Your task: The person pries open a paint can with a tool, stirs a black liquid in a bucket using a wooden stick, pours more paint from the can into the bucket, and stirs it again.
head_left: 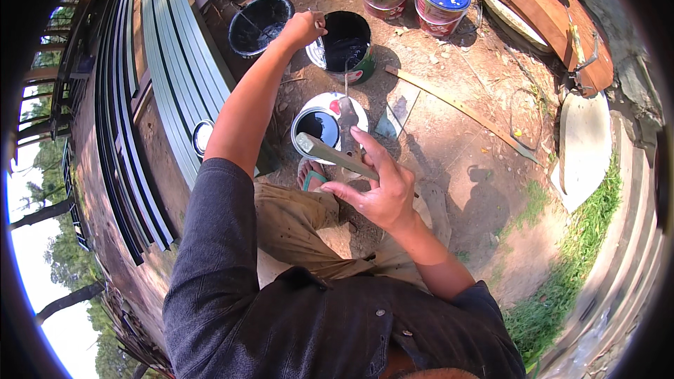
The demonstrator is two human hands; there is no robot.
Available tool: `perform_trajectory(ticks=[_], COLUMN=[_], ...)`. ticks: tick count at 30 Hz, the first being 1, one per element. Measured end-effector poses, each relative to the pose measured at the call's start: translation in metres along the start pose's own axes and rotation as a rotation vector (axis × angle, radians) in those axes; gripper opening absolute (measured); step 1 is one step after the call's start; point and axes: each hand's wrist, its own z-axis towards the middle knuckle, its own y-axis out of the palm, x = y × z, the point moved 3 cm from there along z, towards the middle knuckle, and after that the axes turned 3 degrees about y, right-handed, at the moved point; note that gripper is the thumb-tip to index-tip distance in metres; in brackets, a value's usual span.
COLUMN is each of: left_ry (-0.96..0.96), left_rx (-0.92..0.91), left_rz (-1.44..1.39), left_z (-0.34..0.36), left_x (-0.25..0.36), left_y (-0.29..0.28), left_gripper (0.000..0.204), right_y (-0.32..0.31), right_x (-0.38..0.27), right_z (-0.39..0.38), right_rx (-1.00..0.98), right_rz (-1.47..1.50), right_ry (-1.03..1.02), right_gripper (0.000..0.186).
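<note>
My left hand [307,30] reaches far forward, its fingers curled at the left rim of a large bucket [357,74] with dark paint inside. Close to my body, my right hand [390,193] holds a pale, squared stick [335,157] between thumb and fingers, its blunt end tilted up to the left. A dark, narrow metal-looking piece [347,118] with a thin rod extends forward beside the stick; whether the two are joined I cannot tell. Beneath them, an open paint can [298,135] with dark contents stands beside a round white lid [357,108].
A black basin [239,41] stands left of the bucket. Two closed paint pails [443,17] are at the back. Long grey-green metal profiles [184,49] lie at left. On the right are a flat wooden strip [460,107], a curved wooden piece [519,1] and a pale board [588,144].
</note>
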Motion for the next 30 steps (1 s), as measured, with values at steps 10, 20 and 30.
perform_trajectory(ticks=[10,20,30], left_ry=[-0.111,0.095,-0.086], left_rx=[0.138,0.159,0.153], left_rz=[-0.005,0.102,-0.046], left_z=[-0.015,-0.024,-0.074], left_x=[0.0,0.02,0.011], left_y=[0.011,0.009,-0.034], left_gripper=[0.076,0.106,0.096], right_y=[-0.087,-0.153,-0.14], right_x=[0.01,0.054,0.037], right_z=[0.059,0.117,0.07], right_rx=[0.142,0.251,0.419], right_rz=[-0.333,-0.524,-0.341], right_ry=[0.094,0.223,0.188], right_gripper=[0.04,0.043,0.064])
